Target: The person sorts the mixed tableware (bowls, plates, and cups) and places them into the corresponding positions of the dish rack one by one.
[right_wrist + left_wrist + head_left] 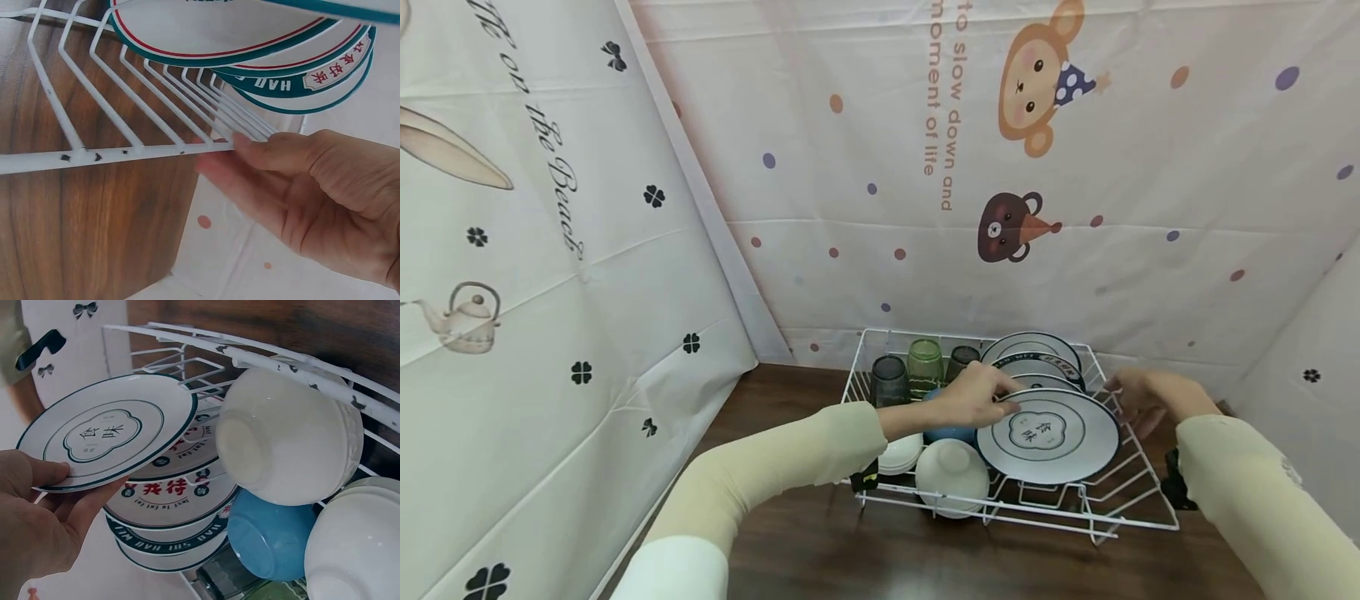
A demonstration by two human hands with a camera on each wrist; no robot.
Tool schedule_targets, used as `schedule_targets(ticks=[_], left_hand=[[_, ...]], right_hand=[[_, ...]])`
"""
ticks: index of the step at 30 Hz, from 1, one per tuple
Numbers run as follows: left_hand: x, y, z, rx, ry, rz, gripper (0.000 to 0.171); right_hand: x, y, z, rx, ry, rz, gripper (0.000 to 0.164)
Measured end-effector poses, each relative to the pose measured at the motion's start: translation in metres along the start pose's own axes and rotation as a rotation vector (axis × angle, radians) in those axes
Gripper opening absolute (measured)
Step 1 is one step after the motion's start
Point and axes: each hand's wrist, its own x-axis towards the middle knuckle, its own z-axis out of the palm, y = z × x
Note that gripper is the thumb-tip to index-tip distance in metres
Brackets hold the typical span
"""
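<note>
My left hand [973, 402] pinches the edge of a white plate [1078, 446] with a dark rim and printed characters, thumb on its face and fingers behind. The plate is tilted in front of several other plates [1033, 343] standing in a white wire dish rack [112, 154]. In the right wrist view, my right hand [312, 194] holds the rack's side rail, thumb above and fingers below. The lower edge of the pinched plate is hidden in that view.
A white bowl [952, 475], a blue bowl [269, 534] and another white bowl [362, 544] sit left of the plates. Behind them stand a green glass [925, 367] and dark glasses [890, 379]. A brown wood-grain table [820, 550] lies beneath; printed cloth [865, 167] hangs behind.
</note>
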Motion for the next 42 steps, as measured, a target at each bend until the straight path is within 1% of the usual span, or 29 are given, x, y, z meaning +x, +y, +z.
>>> schedule_targets(ticks=[2, 5, 7, 8, 14, 18, 20, 24, 26, 30, 32, 37, 42], left_hand=[[0.001, 0.0, 0.002, -0.006, -0.018, 0.011, 0.017], [0.002, 0.0, 0.004, 0.001, -0.044, 0.025, 0.019], [0.003, 0.0, 0.004, -0.002, -0.058, 0.024, 0.026], [0.003, 0.0, 0.004, -0.004, -0.065, 0.03, 0.026], [0.006, -0.001, 0.009, 0.014, -0.117, 0.091, 0.028], [0.008, -0.002, 0.016, 0.053, -0.166, 0.095, 0.027], [0.009, -0.002, 0.019, 0.065, -0.179, 0.094, 0.027], [0.013, -0.001, 0.022, 0.072, -0.198, 0.113, 0.029], [0.014, -0.001, 0.023, 0.078, -0.209, 0.124, 0.03], [0.015, -0.003, 0.025, 0.08, -0.216, 0.145, 0.029], [0.015, -0.004, 0.028, 0.081, -0.211, 0.153, 0.029], [0.017, -0.006, 0.034, 0.091, -0.204, 0.147, 0.029], [0.021, -0.006, 0.037, 0.099, -0.202, 0.162, 0.029]], right_hand=[[-0.002, 0.0, -0.001, -0.022, -0.011, 0.006, 0.068], [-0.005, 0.0, -0.001, -0.047, -0.024, -0.007, 0.073], [-0.006, 0.0, -0.001, -0.064, -0.026, -0.016, 0.074], [-0.007, 0.0, -0.002, -0.068, -0.026, -0.018, 0.075], [-0.007, -0.001, 0.0, -0.089, -0.001, -0.01, 0.076], [-0.006, -0.001, 0.004, -0.095, 0.017, 0.01, 0.076], [-0.005, -0.002, 0.006, -0.12, 0.021, 0.013, 0.076], [-0.003, -0.008, 0.008, -0.198, 0.032, 0.017, 0.075], [-0.002, -0.011, 0.008, -0.202, 0.029, 0.022, 0.075], [0.002, -0.014, 0.006, -0.205, 0.025, 0.034, 0.073], [0.004, -0.013, 0.005, -0.229, 0.028, 0.044, 0.071], [0.01, -0.009, 0.003, -0.28, 0.035, 0.078, 0.07], [0.008, -0.003, 0.001, -0.248, 0.048, 0.077, 0.071]])
